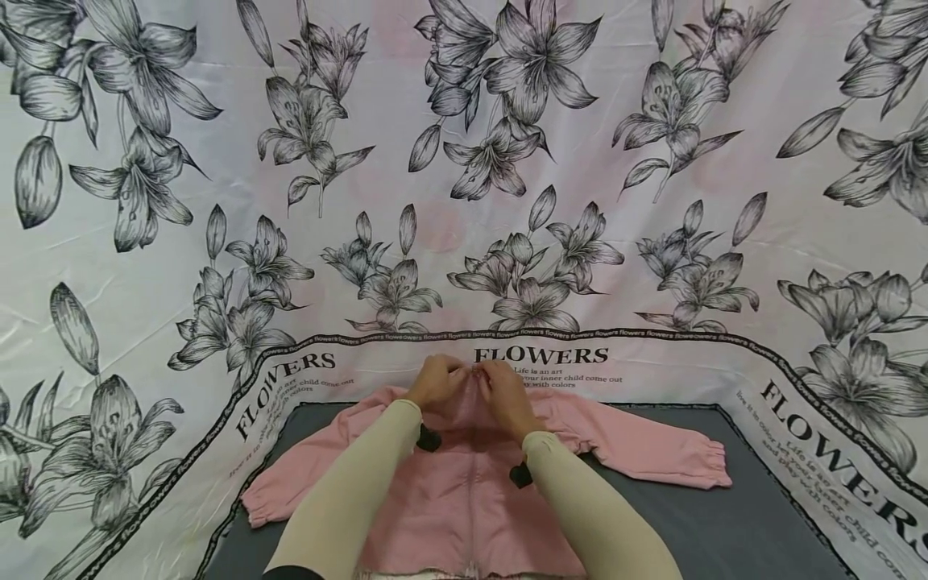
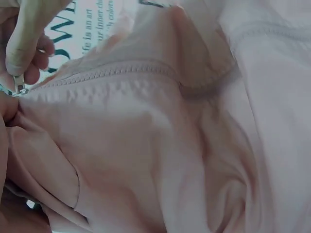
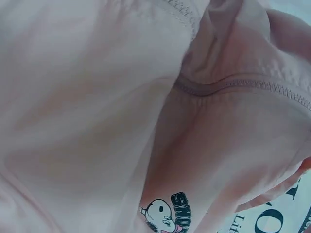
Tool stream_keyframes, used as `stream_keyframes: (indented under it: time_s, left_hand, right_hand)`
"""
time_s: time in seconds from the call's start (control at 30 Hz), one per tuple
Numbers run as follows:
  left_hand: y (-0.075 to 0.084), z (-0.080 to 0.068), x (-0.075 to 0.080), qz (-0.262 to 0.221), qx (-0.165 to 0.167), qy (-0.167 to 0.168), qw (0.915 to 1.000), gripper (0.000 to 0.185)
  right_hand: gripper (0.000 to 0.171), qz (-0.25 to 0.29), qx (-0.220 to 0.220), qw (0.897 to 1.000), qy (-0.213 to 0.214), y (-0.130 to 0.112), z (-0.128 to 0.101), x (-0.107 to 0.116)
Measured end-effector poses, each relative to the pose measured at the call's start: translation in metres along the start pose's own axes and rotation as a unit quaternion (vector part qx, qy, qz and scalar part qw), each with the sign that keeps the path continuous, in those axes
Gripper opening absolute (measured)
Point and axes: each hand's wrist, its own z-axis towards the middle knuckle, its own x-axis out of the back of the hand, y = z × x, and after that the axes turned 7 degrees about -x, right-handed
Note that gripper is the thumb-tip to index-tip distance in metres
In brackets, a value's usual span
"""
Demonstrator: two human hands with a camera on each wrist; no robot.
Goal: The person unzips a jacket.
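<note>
A pink zip-up jacket (image 1: 435, 499) lies spread on the grey surface, its collar lifted at the far end. My left hand (image 1: 441, 380) grips the collar on the left side of the zip. Close beside it, my right hand (image 1: 506, 399) pinches the metal zipper pull (image 2: 19, 83) at the top of the zip. In the left wrist view the zipper teeth (image 2: 112, 71) run from the pull along the raised fabric. The right wrist view is mostly filled by jacket cloth, with a cartoon dog print (image 3: 160, 214) near the bottom; the fingers' grip is hidden there.
The jacket's sleeves (image 1: 652, 447) stretch out to both sides. Beneath lies a dark grey surface (image 1: 747, 524), bordered by white cloth (image 1: 406, 366) with "FLOWERS" lettering. Flower-printed cloth (image 1: 493, 229) rises behind and at the sides.
</note>
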Motion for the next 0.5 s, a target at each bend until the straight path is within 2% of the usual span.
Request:
stream_keyframes:
  time_s: [0.07,0.17,0.23,0.27,0.4,0.47,0.5]
  left_hand:
    - [0.006,0.001,0.002,-0.005,0.019,0.008,0.9998,0.026]
    - [0.029,0.002,0.016,0.000,0.033,0.014,0.9994,0.033]
    - [0.045,0.002,0.026,0.006,0.023,0.031,0.9992,0.038]
    - [0.049,0.002,0.030,0.003,0.007,0.038,0.9993,0.044]
    - [0.092,0.001,0.059,-0.037,0.013,0.050,0.9980,0.048]
    - [0.113,0.003,0.071,-0.056,0.037,0.044,0.9968,0.046]
    - [0.128,0.004,0.079,-0.057,0.061,0.041,0.9957,0.040]
  right_hand:
    - [0.010,-0.001,0.010,1.000,0.008,-0.001,0.000,0.002]
    - [0.009,-0.008,0.025,1.000,0.009,-0.004,0.001,0.004]
    - [0.008,-0.018,0.036,0.999,0.003,-0.005,0.001,0.005]
    - [0.008,-0.021,0.042,0.999,0.001,-0.005,0.001,0.006]
    - [0.007,-0.034,0.068,0.997,-0.006,-0.004,-0.001,0.005]
    - [0.007,-0.036,0.080,0.996,-0.008,-0.003,-0.004,0.004]
    - [0.007,-0.038,0.084,0.996,-0.010,-0.002,-0.005,0.005]
